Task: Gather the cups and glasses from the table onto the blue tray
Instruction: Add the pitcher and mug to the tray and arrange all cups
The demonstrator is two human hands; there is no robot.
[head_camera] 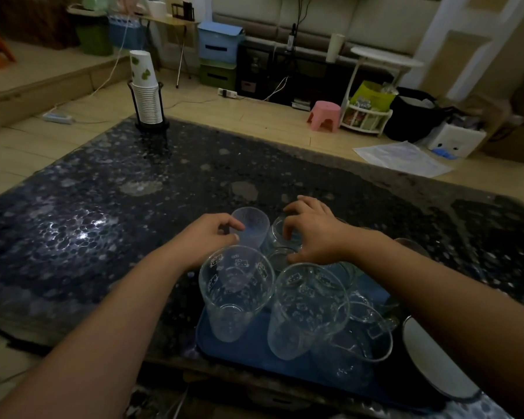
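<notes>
Nearest the camera, a blue tray (248, 352) sits at the near edge of the dark pebbled worktop (103, 213), crowded with clear glassware. Two tall printed glasses stand upright at its front: the left tall glass (235, 293) and the right tall glass (307, 309), almost touching. Just right of them lie handled glass mugs (366, 331), and a white dish (436, 361) shows at the tray's right edge.

Beyond the tall glasses, the left hand (208, 237) pinches the rim of a frosted cup (253, 226) between thumb and curled fingers; whether that cup stands on the tray's far edge or just off it cannot be told. The right hand (310, 229) arches over a clear round glass (280, 240), fingers curled down around its top.

At the far left corner of the worktop a stack of paper cups (146, 89) stands in a black holder (152, 124), well apart from the tray.
</notes>
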